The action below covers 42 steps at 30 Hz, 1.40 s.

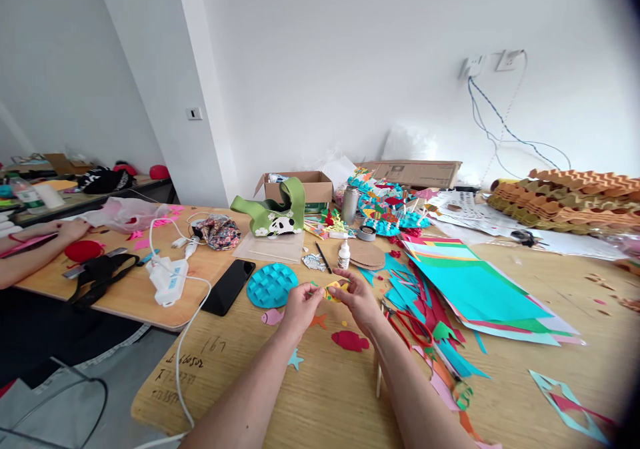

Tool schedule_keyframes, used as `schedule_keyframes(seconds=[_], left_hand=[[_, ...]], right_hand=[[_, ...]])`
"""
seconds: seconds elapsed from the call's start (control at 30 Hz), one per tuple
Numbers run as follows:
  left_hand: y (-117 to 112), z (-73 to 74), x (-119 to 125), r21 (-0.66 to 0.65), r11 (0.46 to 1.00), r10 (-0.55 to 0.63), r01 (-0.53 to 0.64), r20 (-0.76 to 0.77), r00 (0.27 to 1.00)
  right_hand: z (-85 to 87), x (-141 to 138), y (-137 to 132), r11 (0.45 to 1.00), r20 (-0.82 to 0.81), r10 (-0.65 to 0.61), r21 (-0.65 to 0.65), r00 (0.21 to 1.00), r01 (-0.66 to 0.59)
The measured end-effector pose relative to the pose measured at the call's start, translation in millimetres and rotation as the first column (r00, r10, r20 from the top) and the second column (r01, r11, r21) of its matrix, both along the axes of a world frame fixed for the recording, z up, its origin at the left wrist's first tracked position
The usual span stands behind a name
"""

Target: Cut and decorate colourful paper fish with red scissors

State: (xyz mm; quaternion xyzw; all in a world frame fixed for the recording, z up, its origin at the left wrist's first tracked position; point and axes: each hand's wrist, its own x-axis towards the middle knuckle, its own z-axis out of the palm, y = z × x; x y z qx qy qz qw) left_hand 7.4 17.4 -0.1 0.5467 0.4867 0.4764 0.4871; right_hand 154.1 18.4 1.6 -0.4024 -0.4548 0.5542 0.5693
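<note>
Thumb and fingers pinched tight, left hand (304,300) and right hand (361,302) each have a grip on the small yellow paper cut-out (333,292), held between them over the desk (505,402)! Just beyond, a white bottle (344,255); leftward, a blue woven disc (273,285); nearer, a crimson paper fish (350,341); by the right wrist, red-handled scissors (397,313).

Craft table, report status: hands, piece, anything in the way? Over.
Left hand and right hand both on yellow cutout. Cutout partly hidden by the grip. Red-handled scissors close beside right forearm; nothing between the hands but the cutout.
</note>
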Motion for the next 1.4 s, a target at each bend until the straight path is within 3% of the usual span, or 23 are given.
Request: schedule_keyframes(seconds=[0.43,0.83,1.0,1.27,1.4], left_hand=[[1.7,-4.7,-1.9,0.049,0.999,0.006,-0.005,-0.026,1.0],[-0.1,-2.9,1.1,-0.003,1.0,-0.028,0.028,0.02,0.999],[2.4,-4.1,-1.3,-0.019,1.0,0.009,-0.008,0.044,0.999],[-1.3,2.9,1.0,-0.092,0.996,0.009,0.004,0.137,0.991],[-0.5,0.0,0.6,-0.088,0.995,-0.032,0.04,0.092,0.995]], right_hand=[[-0.5,-2.3,-1.2,1.0,-0.021,0.004,-0.023,1.0,-0.004],[-0.4,-2.8,-0.3,1.0,-0.041,0.003,-0.006,0.999,-0.003],[1.0,-2.1,-2.1,0.999,-0.056,0.023,-0.04,0.998,-0.025],[0.0,-1.9,-0.3,0.999,-0.067,0.014,-0.03,0.998,-0.016],[-0.1,-1.7,-0.4,0.999,-0.058,0.014,-0.042,0.998,-0.017]])
